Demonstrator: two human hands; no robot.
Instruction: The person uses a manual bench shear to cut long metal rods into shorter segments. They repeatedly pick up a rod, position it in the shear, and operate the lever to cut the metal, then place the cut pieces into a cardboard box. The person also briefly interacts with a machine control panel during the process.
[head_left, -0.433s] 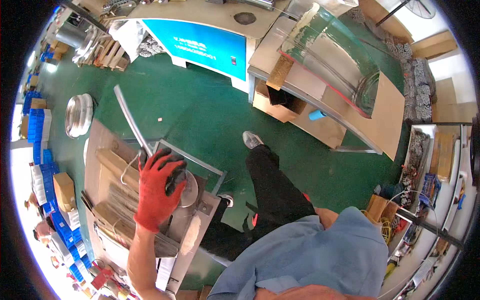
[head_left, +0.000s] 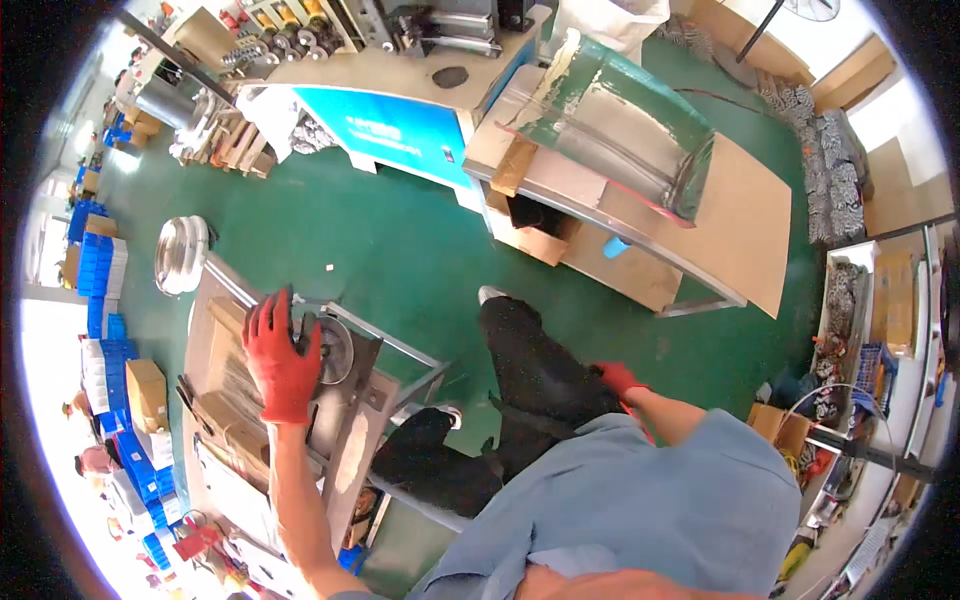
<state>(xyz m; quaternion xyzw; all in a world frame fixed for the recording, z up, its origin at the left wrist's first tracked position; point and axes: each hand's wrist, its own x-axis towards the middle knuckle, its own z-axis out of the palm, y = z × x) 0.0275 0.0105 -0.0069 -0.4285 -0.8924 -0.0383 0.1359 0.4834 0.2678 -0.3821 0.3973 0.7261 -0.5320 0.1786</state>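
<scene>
My left hand (head_left: 280, 362), in a red glove with dark fingertips, is over the low work table (head_left: 350, 450) at the left. Its fingers are stretched out and the thumb stands apart. Beside its fingertips, a shiny metal strip (head_left: 232, 281) lies along the table's far edge; whether the fingers still touch it I cannot tell. A round metal disc (head_left: 337, 352) sits just right of the hand, partly covered by the thumb. My right hand (head_left: 621, 378), also red-gloved, is down by my right thigh; its fingers are too small and partly hidden to read.
Ahead right stands a bench (head_left: 740, 240) carrying a curved transparent sheet (head_left: 620, 120). A blue-fronted workbench (head_left: 385, 128) with machinery is beyond. Coiled shiny material (head_left: 182, 255) lies on the green floor at left. Blue bins (head_left: 97, 265) line the left; a shelf (head_left: 850, 258) is at right.
My left hand has gone from gripping the raised metal strip to fingers outstretched, and the strip has come down to the table's edge. My right hand has come into view beside my thigh.
</scene>
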